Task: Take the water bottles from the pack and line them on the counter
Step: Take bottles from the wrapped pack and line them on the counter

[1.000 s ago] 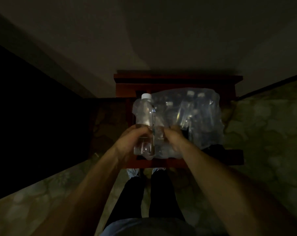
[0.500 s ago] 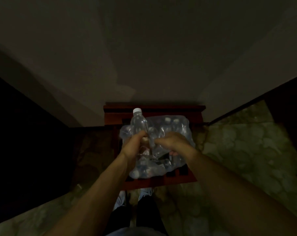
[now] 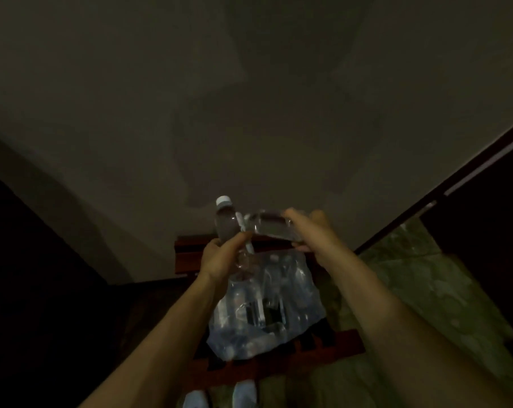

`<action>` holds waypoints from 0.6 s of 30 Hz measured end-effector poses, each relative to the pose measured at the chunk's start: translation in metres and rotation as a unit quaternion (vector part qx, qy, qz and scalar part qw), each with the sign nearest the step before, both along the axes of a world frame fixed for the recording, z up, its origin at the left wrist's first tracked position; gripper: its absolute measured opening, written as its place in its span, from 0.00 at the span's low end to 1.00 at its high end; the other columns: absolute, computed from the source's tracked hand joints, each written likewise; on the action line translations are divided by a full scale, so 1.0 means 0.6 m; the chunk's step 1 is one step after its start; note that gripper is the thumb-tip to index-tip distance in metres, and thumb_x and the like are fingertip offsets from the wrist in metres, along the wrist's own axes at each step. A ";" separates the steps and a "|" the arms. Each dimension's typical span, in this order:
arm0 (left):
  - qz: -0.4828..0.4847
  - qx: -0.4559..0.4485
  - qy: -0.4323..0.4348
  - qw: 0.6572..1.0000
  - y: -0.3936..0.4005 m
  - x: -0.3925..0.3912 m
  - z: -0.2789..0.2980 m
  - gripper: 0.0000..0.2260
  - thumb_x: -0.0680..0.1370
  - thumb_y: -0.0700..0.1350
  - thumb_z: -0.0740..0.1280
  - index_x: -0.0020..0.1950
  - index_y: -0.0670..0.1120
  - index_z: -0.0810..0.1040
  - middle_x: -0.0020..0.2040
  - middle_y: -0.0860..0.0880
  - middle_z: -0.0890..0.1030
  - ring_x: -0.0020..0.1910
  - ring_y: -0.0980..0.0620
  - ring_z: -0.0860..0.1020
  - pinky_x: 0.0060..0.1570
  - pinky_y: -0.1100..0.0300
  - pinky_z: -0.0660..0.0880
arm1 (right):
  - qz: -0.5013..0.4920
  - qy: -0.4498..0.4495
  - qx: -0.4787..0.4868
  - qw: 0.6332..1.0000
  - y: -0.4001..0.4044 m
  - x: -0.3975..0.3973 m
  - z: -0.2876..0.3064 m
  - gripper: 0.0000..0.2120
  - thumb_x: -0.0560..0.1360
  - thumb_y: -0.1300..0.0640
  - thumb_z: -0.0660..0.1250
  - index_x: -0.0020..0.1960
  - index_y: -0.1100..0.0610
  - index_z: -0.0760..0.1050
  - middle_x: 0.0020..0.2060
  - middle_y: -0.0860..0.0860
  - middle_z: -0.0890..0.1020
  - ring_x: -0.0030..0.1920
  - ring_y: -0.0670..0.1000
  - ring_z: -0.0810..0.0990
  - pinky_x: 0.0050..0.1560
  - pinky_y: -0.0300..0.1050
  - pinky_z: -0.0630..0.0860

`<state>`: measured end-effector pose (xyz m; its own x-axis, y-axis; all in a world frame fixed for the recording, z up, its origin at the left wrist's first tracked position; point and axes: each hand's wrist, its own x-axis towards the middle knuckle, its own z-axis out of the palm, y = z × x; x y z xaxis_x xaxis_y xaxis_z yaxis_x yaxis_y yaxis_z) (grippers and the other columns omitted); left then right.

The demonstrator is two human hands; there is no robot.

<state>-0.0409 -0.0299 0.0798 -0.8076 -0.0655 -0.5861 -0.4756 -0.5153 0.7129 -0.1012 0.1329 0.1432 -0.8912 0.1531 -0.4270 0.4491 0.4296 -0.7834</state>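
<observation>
Two bare hands are up in front of a dim wall [image 3: 249,98], and this head view is the only one. The left hand [image 3: 220,259] has its fingers curled around a clear water bottle [image 3: 226,223] with a white cap [image 3: 223,200]. That bottle stands almost upright and is lifted up above the pack [image 3: 267,304]. The right hand [image 3: 311,231] grips a second clear bottle [image 3: 268,226], which lies on its side in the air. Its left end touches or comes very close to the first bottle. Below both bottles is the pack, a see-through plastic wrap with more bottles inside. It is crinkled and looks torn open near the top, under the left hand. The pack sits on a dark red wooden stand [image 3: 187,254], which is pushed against the wall. Below the pack, at the bottom edge, two pale shoes [image 3: 243,393] show on a green patterned floor [image 3: 426,290]. Left of the pack it is too dark to see anything.
</observation>
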 end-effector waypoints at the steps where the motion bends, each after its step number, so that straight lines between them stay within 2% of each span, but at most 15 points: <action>1: 0.000 0.017 0.011 1.000 -0.001 -0.001 0.010 0.16 0.73 0.48 0.74 0.54 0.38 0.78 0.34 0.43 0.78 0.26 0.48 0.75 0.28 0.59 0.72 | -0.020 -0.003 -0.068 0.997 -0.002 -0.003 0.010 0.15 0.68 0.44 0.70 0.47 0.55 0.77 0.43 0.54 0.83 0.37 0.51 0.83 0.37 0.47 0.83; 3: 0.022 0.028 0.031 0.999 -0.004 -0.005 0.034 0.18 0.73 0.47 0.73 0.57 0.38 0.77 0.35 0.43 0.79 0.27 0.48 0.77 0.28 0.59 0.72 | -0.039 -0.009 -0.198 0.979 -0.005 -0.003 0.026 0.15 0.71 0.48 0.72 0.50 0.58 0.76 0.40 0.54 0.82 0.34 0.51 0.82 0.34 0.45 0.81; 6: 0.070 -0.011 0.067 0.995 -0.015 -0.010 0.072 0.19 0.73 0.48 0.72 0.61 0.40 0.77 0.48 0.41 0.85 0.41 0.44 0.85 0.39 0.53 0.79 | -0.014 -0.015 -0.350 0.937 -0.010 0.010 0.033 0.18 0.72 0.53 0.72 0.58 0.61 0.74 0.35 0.55 0.80 0.33 0.52 0.82 0.43 0.52 0.82; 8: 0.081 -0.004 0.104 0.991 -0.028 -0.009 0.103 0.20 0.74 0.46 0.69 0.64 0.41 0.74 0.51 0.40 0.84 0.44 0.44 0.85 0.41 0.50 0.80 | 0.032 -0.010 -0.435 0.900 -0.015 0.025 0.041 0.20 0.71 0.55 0.73 0.59 0.61 0.75 0.41 0.58 0.81 0.39 0.53 0.84 0.49 0.55 0.81; 10: 0.082 -0.001 0.137 0.987 -0.041 -0.004 0.138 0.21 0.73 0.44 0.66 0.65 0.40 0.73 0.49 0.41 0.84 0.44 0.44 0.84 0.41 0.48 0.81 | 0.096 0.004 -0.484 0.870 -0.023 0.040 0.053 0.19 0.70 0.56 0.74 0.59 0.57 0.78 0.49 0.59 0.83 0.46 0.54 0.84 0.51 0.53 0.81; 12: 0.084 0.013 0.174 0.981 -0.053 0.007 0.176 0.19 0.75 0.42 0.63 0.65 0.39 0.72 0.49 0.41 0.82 0.45 0.43 0.83 0.42 0.46 0.81 | 0.155 0.019 -0.503 0.850 -0.035 0.049 0.068 0.22 0.74 0.61 0.69 0.67 0.56 0.74 0.55 0.58 0.81 0.53 0.56 0.81 0.54 0.53 0.78; 14: 0.094 0.008 0.212 0.973 -0.063 0.024 0.207 0.18 0.77 0.43 0.64 0.66 0.40 0.72 0.52 0.39 0.80 0.46 0.41 0.81 0.47 0.45 0.81 | 0.191 0.034 -0.493 0.848 -0.048 0.052 0.086 0.24 0.76 0.65 0.66 0.71 0.57 0.69 0.56 0.59 0.80 0.55 0.57 0.78 0.57 0.53 0.76; 16: 0.108 -0.025 0.237 0.965 -0.073 0.046 0.232 0.24 0.76 0.48 0.67 0.69 0.39 0.71 0.56 0.35 0.79 0.51 0.38 0.80 0.54 0.41 0.77 | 0.238 0.059 -0.453 0.857 -0.069 0.058 0.110 0.24 0.75 0.63 0.67 0.70 0.56 0.70 0.51 0.56 0.82 0.52 0.56 0.81 0.52 0.51 0.80; 18: 0.120 -0.055 0.256 0.958 -0.086 0.070 0.248 0.26 0.76 0.49 0.68 0.69 0.38 0.71 0.56 0.35 0.80 0.52 0.37 0.80 0.54 0.41 0.78 | 0.285 0.093 -0.391 0.870 -0.099 0.067 0.129 0.23 0.73 0.59 0.72 0.67 0.55 0.73 0.50 0.54 0.85 0.52 0.56 0.84 0.50 0.51 0.81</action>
<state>0.0013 -0.0816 0.2285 -0.9414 -0.3233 -0.0958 0.0733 -0.4736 0.8777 -0.0612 0.0733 0.2208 -0.7915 -0.6097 -0.0418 0.1719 -0.1566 -0.9726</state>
